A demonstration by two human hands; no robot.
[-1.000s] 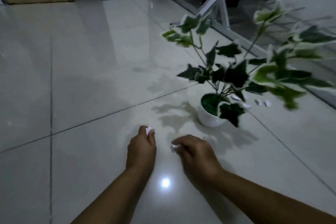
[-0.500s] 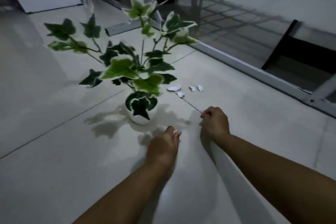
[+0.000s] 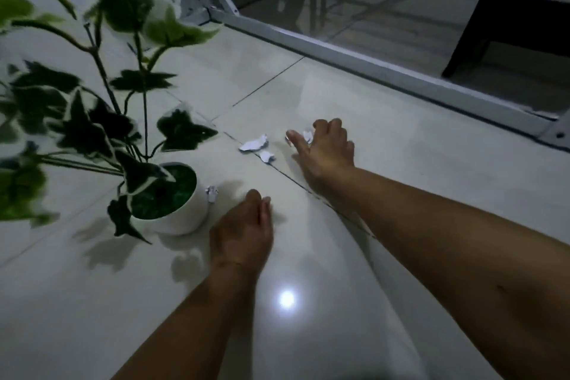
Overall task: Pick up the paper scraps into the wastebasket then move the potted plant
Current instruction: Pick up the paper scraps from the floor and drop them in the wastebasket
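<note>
You see white paper scraps (image 3: 253, 143) on glossy pale tiles (image 3: 370, 139) beside the white pot (image 3: 185, 216) (leaves (image 3: 83, 129) dark green, cream-edged).

No text, label, brand, number or sign could be read anywhere: the paper scraps (image 3: 253, 143) looked blank, and the white pot (image 3: 185, 219), the floor tiles (image 3: 401, 163) and the metal frame (image 3: 385, 71) bore no legible marks.

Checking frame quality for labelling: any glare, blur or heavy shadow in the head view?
Head view: dim overall; a round glare spot on the glossy floor between the forearms; leaves at upper left are blurred; the potted plant casts soft shadows; wide-angle bending at the edges; paper scraps stay readable.
</note>
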